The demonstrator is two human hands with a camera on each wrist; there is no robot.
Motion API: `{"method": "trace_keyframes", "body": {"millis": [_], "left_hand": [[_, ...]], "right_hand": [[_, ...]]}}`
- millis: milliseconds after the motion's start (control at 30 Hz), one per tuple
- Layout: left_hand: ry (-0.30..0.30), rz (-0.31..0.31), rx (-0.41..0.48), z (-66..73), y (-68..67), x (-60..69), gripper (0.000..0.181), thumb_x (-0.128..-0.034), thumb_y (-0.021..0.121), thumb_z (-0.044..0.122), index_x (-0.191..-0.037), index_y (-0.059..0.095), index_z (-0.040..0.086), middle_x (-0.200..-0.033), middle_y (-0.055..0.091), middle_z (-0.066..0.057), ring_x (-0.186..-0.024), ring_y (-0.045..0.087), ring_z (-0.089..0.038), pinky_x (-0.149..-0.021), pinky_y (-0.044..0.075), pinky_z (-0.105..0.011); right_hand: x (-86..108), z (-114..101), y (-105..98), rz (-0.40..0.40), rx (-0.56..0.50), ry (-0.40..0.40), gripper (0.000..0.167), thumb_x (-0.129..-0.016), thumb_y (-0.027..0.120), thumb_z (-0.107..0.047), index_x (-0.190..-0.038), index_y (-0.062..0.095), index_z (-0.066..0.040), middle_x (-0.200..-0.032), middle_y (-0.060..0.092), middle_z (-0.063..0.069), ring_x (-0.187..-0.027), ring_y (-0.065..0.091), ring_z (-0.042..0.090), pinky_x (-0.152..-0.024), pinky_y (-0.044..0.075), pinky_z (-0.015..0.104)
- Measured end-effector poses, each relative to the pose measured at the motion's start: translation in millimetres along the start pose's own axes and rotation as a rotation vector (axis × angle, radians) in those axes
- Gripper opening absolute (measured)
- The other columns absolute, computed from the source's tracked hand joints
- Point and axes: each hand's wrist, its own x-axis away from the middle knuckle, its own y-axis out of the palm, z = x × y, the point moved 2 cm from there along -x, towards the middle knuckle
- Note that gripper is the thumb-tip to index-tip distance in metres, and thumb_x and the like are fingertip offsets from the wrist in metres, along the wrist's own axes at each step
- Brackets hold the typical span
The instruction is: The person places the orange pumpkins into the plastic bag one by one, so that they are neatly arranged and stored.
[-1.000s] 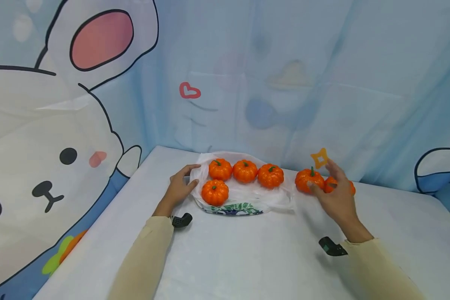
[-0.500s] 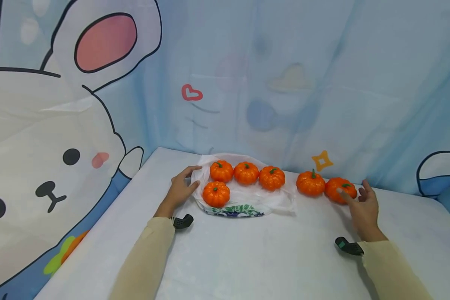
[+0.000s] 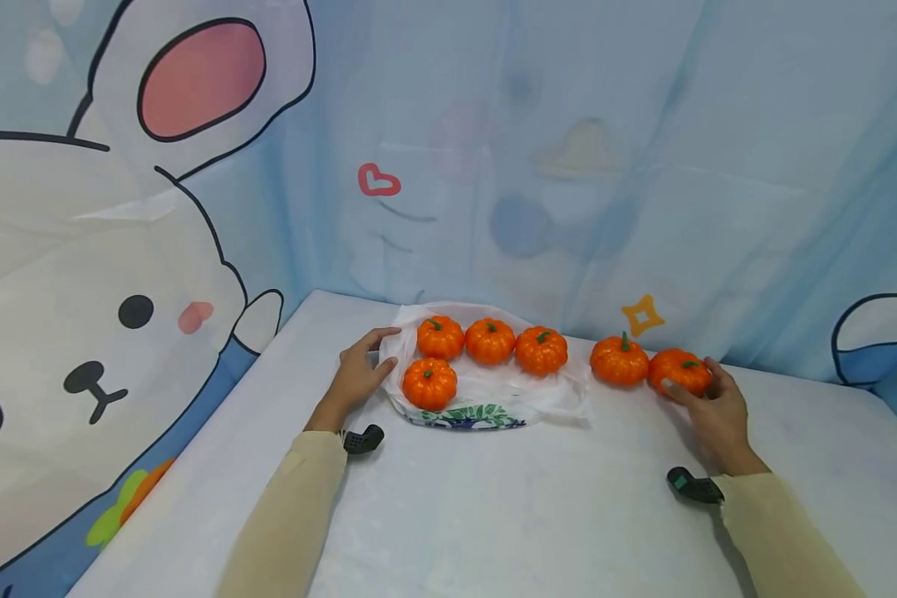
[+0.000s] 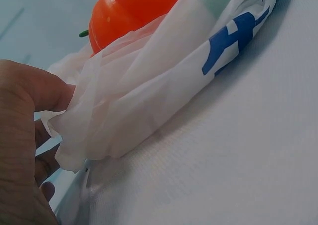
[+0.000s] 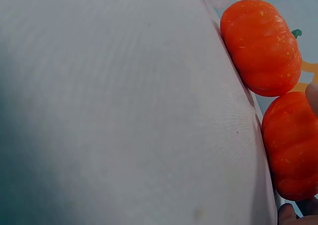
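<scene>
A white plastic bag (image 3: 497, 394) with a green and blue print lies spread on the table, and several small orange pumpkins sit on it, the nearest pumpkin (image 3: 429, 384) at its front left. My left hand (image 3: 357, 374) pinches the bag's left edge; in the left wrist view the thumb (image 4: 52, 92) is on one side of the plastic and fingers are behind it. To the right of the bag, my right hand (image 3: 720, 413) grips the rightmost pumpkin (image 3: 676, 370), thumb at its front and fingers at its right side. Another pumpkin (image 3: 619, 361) touches it on the left.
The white-covered table (image 3: 508, 507) ends at a light blue printed curtain (image 3: 433, 241) just behind the pumpkins. Another curtain panel with a cartoon rabbit (image 3: 149, 374) borders the left side. A black wrist camera (image 3: 693, 486) sits at the right sleeve.
My right hand has moved right from above the two loose pumpkins, then closed in on the rightmost one. The left hand stays at the bag's edge.
</scene>
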Motion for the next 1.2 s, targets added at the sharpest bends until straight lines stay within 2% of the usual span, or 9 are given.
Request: {"method": "trace_keyframes", "body": {"millis": [233, 533, 900, 1200], "left_hand": [[-0.013, -0.004, 0.007, 1.3, -0.7, 1.0, 0.046, -0.0937, 0.064, 0.019, -0.138, 0.054, 0.028, -0.141, 0.057, -0.009, -0.13, 0.051, -0.029, -0.114, 0.017, -0.055], [-0.002, -0.004, 0.017, 3.0, -1.4, 0.7, 0.046, -0.0933, 0.064, 0.018, -0.137, 0.055, 0.027, -0.138, 0.059, -0.008, -0.128, 0.051, -0.028, -0.114, 0.018, -0.053], [-0.013, -0.001, 0.017, 2.3, -0.6, 0.0, 0.045, -0.0933, 0.064, 0.019, -0.137, 0.055, 0.028, -0.137, 0.059, -0.009, -0.128, 0.051, -0.028, -0.114, 0.018, -0.053], [-0.013, 0.001, 0.014, 1.2, -0.6, 0.6, 0.045, -0.0934, 0.064, 0.019, -0.137, 0.056, 0.027, -0.136, 0.06, -0.009, -0.128, 0.051, -0.028, -0.114, 0.018, -0.053]], "right_hand": [[-4.6, 3, 2, 0.033, 0.052, -0.002, 0.08, -0.096, 0.059, -0.027, -0.16, 0.01, -0.019, -0.166, 0.015, 0.012, -0.151, 0.019, 0.034, -0.119, 0.025, 0.046], [-1.1, 1, -4, 0.021, 0.111, -0.009, 0.081, -0.097, 0.057, -0.035, -0.159, 0.009, -0.014, -0.164, 0.016, 0.018, -0.149, 0.022, 0.038, -0.117, 0.027, 0.051], [4.6, -5, -11, 0.009, 0.112, 0.031, 0.082, -0.097, 0.055, -0.038, -0.159, 0.006, -0.015, -0.165, 0.008, 0.019, -0.151, 0.016, 0.04, -0.116, 0.026, 0.054], [12.3, -13, -16, 0.018, 0.117, 0.019, 0.082, -0.097, 0.056, -0.034, -0.159, 0.007, -0.013, -0.165, 0.008, 0.018, -0.15, 0.019, 0.041, -0.114, 0.029, 0.054]]}}
